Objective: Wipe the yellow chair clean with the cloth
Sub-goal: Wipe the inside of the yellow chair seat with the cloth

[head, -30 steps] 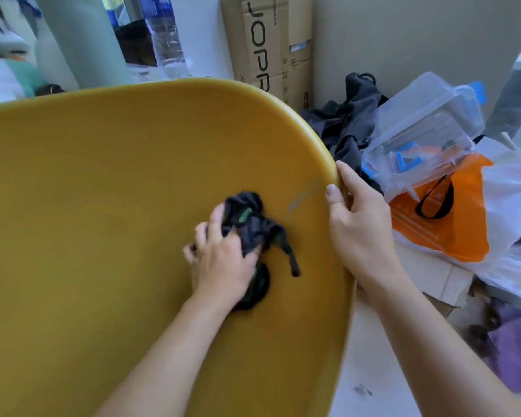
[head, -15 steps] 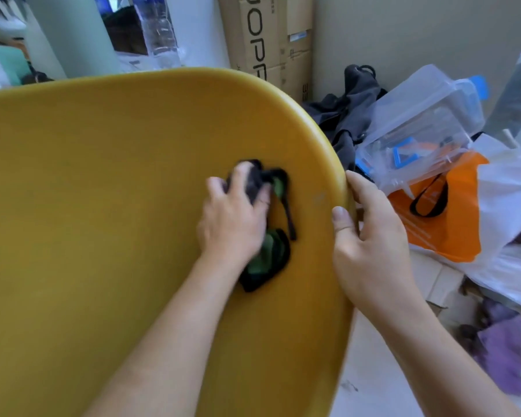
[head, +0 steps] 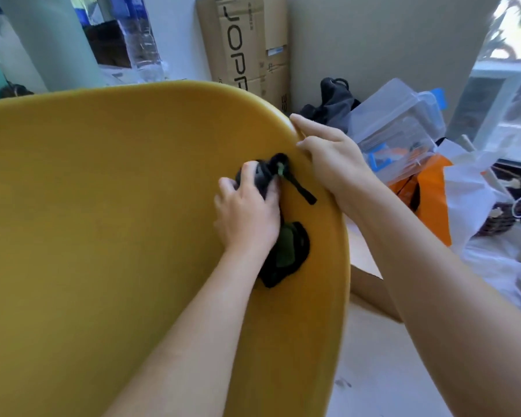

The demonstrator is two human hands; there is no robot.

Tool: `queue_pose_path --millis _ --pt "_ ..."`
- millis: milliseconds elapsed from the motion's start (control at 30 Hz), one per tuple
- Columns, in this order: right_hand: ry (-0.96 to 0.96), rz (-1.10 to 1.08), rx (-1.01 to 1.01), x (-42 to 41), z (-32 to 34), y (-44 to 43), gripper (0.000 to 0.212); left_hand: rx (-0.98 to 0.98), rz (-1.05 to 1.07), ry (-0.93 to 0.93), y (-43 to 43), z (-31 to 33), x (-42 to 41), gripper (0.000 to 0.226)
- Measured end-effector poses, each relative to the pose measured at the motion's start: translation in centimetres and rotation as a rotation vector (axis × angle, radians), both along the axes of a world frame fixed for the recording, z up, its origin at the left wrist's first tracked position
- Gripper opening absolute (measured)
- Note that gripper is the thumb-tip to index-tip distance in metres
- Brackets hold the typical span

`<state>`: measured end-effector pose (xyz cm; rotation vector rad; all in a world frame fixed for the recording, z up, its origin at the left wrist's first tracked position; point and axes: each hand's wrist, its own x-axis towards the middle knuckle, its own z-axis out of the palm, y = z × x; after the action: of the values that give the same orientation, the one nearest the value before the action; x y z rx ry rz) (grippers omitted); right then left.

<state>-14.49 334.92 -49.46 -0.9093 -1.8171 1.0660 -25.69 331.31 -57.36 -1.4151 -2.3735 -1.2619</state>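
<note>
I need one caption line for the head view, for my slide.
Left hand presses a dark cloth on the yellow chair; right hand grips its rim.

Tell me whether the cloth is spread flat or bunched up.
Bunched up: the dark cloth is wadded under the left hand on the yellow chair, one strip trailing loose.

Yellow chair (head: 103, 221); black, perhaps green-patched cloth (head: 286, 254).

I see a tall cardboard box (head: 244, 43) leaning on the pale wall (head: 373, 40), a clear plastic tub (head: 397, 121) beside an orange bag (head: 427, 194), daylight from a window (head: 515, 31) at right
</note>
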Motion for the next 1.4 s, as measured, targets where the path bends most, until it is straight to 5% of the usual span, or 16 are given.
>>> queue_pose_path --millis 200,333,467,600,700,800,933,1000,1100,1200,1267,1400 --pt "0.017 -0.048 0.074 0.8 -0.8 -0.3 0.043 0.110 -0.410 0.420 -9.7 -4.3 6.2 0.047" --pt "-0.181 -0.136 0.237 1.5 -1.5 -0.9 0.047 0.097 -0.143 0.374 -3.7 -2.4 0.3 0.045" --pt "-0.396 -0.201 0.421 1.2 -1.1 -1.3 0.046 -0.057 0.172 0.107 -0.5 -3.1 -8.2 0.046" --pt "-0.484 -0.288 0.453 -1.0 0.6 0.1 0.039 -0.094 -0.101 0.285 -9.5 -7.3 -1.2 0.056" --pt "-0.625 -0.343 0.634 -4.2 0.8 0.9 0.060 -0.047 -0.396 0.423 -13.9 -8.5 2.2 0.067" --pt "-0.779 -0.441 0.757 -4.8 0.0 1.0 0.070 -0.166 -0.191 0.635 -10.0 -7.7 -4.4 0.062" --pt "-0.803 -0.475 0.808 -4.7 -1.1 1.1 0.070 -0.265 0.341 0.110 -4.6 -5.7 -12.5 0.057" --pt "-0.785 -0.497 0.814 -5.0 -1.2 1.0 0.067 -0.224 0.220 0.167 -4.5 -5.2 -8.4 0.062" --pt "-0.734 -0.459 0.752 -4.7 -0.7 1.0 0.070 -0.057 -0.237 0.377 -8.5 -5.7 1.1 0.065" --pt "-0.673 -0.423 0.736 -4.2 -0.2 1.4 0.071 0.013 -0.444 0.581 -7.6 -5.4 0.1 0.061" --pt "-0.657 -0.398 0.718 -4.1 -0.2 1.7 0.073 0.004 -0.234 0.627 -4.1 -4.4 -4.0 0.058" --pt "-0.627 -0.397 0.726 -3.7 -0.5 1.8 0.071 -0.060 0.289 0.012 1.7 -1.5 -10.0 0.057"
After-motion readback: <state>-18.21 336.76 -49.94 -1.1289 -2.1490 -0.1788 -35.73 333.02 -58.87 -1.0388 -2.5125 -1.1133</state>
